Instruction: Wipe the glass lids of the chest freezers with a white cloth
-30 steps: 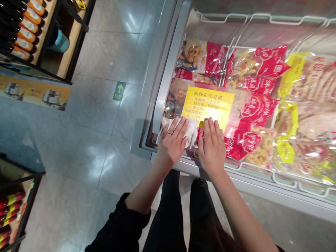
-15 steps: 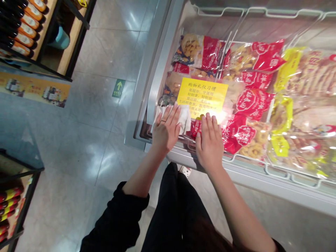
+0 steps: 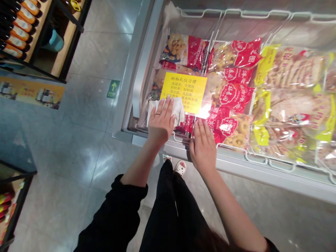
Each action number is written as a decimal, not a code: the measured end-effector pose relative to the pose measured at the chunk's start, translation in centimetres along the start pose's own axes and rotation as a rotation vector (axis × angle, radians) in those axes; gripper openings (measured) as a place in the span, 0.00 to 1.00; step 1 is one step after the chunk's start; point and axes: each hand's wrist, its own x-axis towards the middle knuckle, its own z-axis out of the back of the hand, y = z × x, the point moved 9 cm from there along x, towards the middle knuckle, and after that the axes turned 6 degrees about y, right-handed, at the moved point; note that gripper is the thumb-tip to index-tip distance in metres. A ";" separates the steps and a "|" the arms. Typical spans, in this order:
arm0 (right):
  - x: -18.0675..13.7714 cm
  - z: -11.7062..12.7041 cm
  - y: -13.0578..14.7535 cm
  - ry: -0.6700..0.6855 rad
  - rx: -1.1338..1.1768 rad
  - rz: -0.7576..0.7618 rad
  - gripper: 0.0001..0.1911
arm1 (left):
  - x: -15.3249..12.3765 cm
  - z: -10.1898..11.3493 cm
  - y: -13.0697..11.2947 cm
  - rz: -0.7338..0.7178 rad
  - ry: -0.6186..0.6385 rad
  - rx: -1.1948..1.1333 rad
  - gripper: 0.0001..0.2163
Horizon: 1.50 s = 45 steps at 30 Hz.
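Observation:
My left hand (image 3: 160, 120) lies flat, fingers stretched out, on a white cloth (image 3: 177, 109) that rests on the glass lid (image 3: 275, 28) of a chest freezer. My right hand (image 3: 203, 145) lies flat on the glass beside it, fingers together and extended, nothing in it. A yellow notice (image 3: 183, 91) with printed text is stuck on the lid just beyond both hands. Under the glass lie red bags of frozen food (image 3: 232, 82) and yellow-banded bags (image 3: 291, 105).
The freezer's grey frame (image 3: 236, 166) runs along its near edge. At the upper left, a shelf holds rows of bottles (image 3: 15, 21). A second rack (image 3: 13, 196) stands at the lower left. A green arrow sticker (image 3: 112, 89) is on the tiled floor.
The view has shifted, so the freezer sits further left in frame. My left hand with the cloth now sits further toward the lid's left corner, apart from my right hand, which has drawn back toward the frame.

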 end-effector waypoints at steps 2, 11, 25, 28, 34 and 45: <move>0.0 0.1 0.0 -0.017 -0.016 -0.013 0.43 | -1.3 0.2 0.7 0.026 -0.015 0.011 0.31; -0.4 0.1 0.0 -0.084 -0.007 -0.042 0.43 | -4.1 -0.9 -2.8 -0.044 0.033 0.067 0.30; -0.1 0.0 0.4 0.001 0.019 -0.014 0.37 | -2.1 0.1 0.3 -0.026 0.059 -0.104 0.28; 1.3 0.0 3.6 0.038 0.017 0.041 0.35 | -2.1 3.1 3.2 -0.009 -0.074 -0.145 0.27; 7.0 -2.3 8.8 0.181 0.000 0.183 0.33 | -2.6 3.0 6.1 -0.055 -0.087 -0.122 0.28; 1.9 -3.0 6.1 0.097 -0.109 -0.059 0.29 | -3.0 1.9 5.6 -0.117 -0.098 -0.144 0.29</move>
